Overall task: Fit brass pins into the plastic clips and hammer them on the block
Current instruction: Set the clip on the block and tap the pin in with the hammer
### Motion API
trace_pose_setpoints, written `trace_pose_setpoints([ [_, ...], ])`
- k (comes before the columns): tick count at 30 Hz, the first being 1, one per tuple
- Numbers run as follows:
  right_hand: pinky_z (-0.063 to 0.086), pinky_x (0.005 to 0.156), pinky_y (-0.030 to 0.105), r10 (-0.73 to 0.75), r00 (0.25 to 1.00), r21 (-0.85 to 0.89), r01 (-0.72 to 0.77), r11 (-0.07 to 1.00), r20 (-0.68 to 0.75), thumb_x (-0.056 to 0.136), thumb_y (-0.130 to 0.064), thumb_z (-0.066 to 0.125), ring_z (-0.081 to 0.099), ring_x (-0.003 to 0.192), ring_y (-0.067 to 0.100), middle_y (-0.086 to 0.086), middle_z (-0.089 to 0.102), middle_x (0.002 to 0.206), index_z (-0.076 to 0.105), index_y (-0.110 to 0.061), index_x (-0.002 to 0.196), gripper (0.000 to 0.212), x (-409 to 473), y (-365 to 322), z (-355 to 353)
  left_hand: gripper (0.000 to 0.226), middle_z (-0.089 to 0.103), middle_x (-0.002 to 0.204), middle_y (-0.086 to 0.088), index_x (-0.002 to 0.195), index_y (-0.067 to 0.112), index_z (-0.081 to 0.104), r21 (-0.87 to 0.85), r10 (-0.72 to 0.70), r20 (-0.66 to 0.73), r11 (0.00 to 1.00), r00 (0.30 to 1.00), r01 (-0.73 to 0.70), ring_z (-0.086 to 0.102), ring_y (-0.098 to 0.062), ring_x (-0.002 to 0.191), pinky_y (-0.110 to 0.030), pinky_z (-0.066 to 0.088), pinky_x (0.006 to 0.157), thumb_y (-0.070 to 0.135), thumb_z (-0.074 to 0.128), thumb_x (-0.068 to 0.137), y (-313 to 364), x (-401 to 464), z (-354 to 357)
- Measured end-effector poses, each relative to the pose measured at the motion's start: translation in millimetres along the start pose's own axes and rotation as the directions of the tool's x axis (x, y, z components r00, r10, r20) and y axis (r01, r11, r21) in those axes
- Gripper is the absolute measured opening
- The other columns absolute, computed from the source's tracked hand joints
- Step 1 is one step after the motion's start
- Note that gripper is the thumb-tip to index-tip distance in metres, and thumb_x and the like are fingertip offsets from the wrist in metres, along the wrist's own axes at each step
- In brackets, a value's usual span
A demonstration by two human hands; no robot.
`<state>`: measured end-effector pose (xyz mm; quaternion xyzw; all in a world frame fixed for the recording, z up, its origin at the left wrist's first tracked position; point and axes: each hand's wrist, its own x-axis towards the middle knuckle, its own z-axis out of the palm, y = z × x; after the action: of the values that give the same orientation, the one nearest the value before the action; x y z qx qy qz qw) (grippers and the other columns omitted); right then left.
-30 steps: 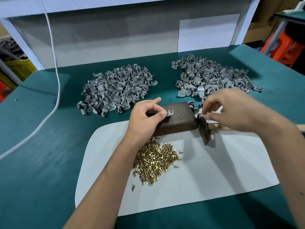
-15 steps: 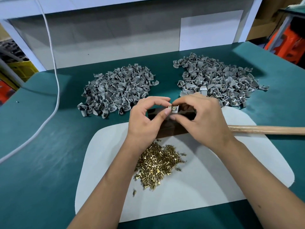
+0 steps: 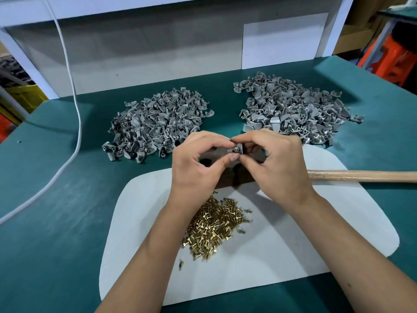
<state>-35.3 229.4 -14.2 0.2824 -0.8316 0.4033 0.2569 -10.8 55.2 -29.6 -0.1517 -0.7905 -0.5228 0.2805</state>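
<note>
My left hand (image 3: 198,163) and my right hand (image 3: 275,163) meet above the dark block (image 3: 228,175), which they mostly hide. Both pinch one small grey plastic clip (image 3: 237,150) between thumbs and forefingers, and a brass pin head shows in its middle. A heap of loose brass pins (image 3: 214,224) lies on the white mat (image 3: 316,240) just below my wrists. The hammer lies to the right; only its wooden handle (image 3: 361,176) shows.
Two piles of grey clips sit on the green table: one at back left (image 3: 158,123), one at back right (image 3: 293,109). A white cable (image 3: 76,123) runs down the left side. A single pin (image 3: 181,264) lies apart on the mat.
My right hand let go of the hammer, which now lies flat, and came over to the clip that my left hand held on the block. Both hands now pinch the clip above the block.
</note>
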Motion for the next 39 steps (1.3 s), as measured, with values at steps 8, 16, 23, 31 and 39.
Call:
trace_pose_setpoints([
  [8, 0.059, 0.078, 0.033, 0.031, 0.999, 0.03, -0.032, 0.999, 0.03, 0.082, -0.009, 0.083, 0.071, 0.083, 0.015, 0.003, 0.075, 0.092, 0.078, -0.011, 0.105, 0.023, -2, -1, 3, 0.006, 0.067, 0.095, 0.0, 0.095, 0.007, 0.076, 0.251, 0.18, 0.035, 0.951, 0.983, -0.183, 0.065, -0.013, 0.089, -0.027, 0.055, 0.076, 0.008, 0.078, 0.089, 3, -1, 0],
  [16, 0.057, 0.081, 0.035, 0.08, 0.995, 0.018, -0.082, 0.996, 0.064, 0.079, 0.003, 0.077, 0.07, 0.085, 0.017, 0.002, 0.076, 0.093, 0.077, -0.01, 0.103, 0.027, -3, -8, 5, 0.007, 0.064, 0.09, -0.004, 0.094, 0.003, 0.072, 0.37, 0.232, 0.078, 0.897, 0.97, -0.244, 0.06, -0.021, 0.081, -0.037, 0.051, 0.072, 0.003, 0.066, 0.097, 6, -3, 1],
  [23, 0.057, 0.079, 0.034, 0.09, 0.993, 0.031, -0.092, 0.995, 0.071, 0.08, 0.003, 0.076, 0.069, 0.083, 0.015, 0.001, 0.075, 0.091, 0.077, -0.011, 0.102, 0.026, -2, -8, 6, 0.007, 0.064, 0.088, -0.004, 0.093, 0.002, 0.072, 0.348, 0.206, 0.042, 0.914, 0.978, -0.207, 0.06, -0.021, 0.081, -0.036, 0.05, 0.071, 0.002, 0.066, 0.097, 6, -5, 5],
  [31, 0.053, 0.078, 0.015, 0.167, 0.985, 0.051, -0.169, 0.984, 0.054, 0.083, -0.016, 0.082, 0.068, 0.079, 0.002, -0.009, 0.075, 0.088, 0.079, -0.018, 0.104, 0.021, 7, -2, 1, 0.011, 0.069, 0.098, 0.009, 0.103, 0.012, 0.075, 0.393, 0.15, -0.071, 0.913, 0.986, -0.11, 0.063, -0.016, 0.093, -0.04, 0.054, 0.079, 0.018, 0.069, 0.097, 3, -2, 3],
  [39, 0.052, 0.065, 0.024, 0.635, 0.771, 0.09, -0.63, 0.771, -0.044, 0.081, -0.02, 0.084, 0.065, 0.058, 0.006, -0.003, 0.075, 0.074, 0.076, -0.021, 0.102, 0.022, 44, 71, -21, 0.018, 0.071, 0.106, 0.009, 0.115, 0.017, 0.072, 0.433, -0.067, -0.296, 0.879, 0.953, 0.197, 0.064, -0.019, 0.101, -0.046, 0.056, 0.087, 0.023, 0.062, 0.101, -9, 8, -18],
])
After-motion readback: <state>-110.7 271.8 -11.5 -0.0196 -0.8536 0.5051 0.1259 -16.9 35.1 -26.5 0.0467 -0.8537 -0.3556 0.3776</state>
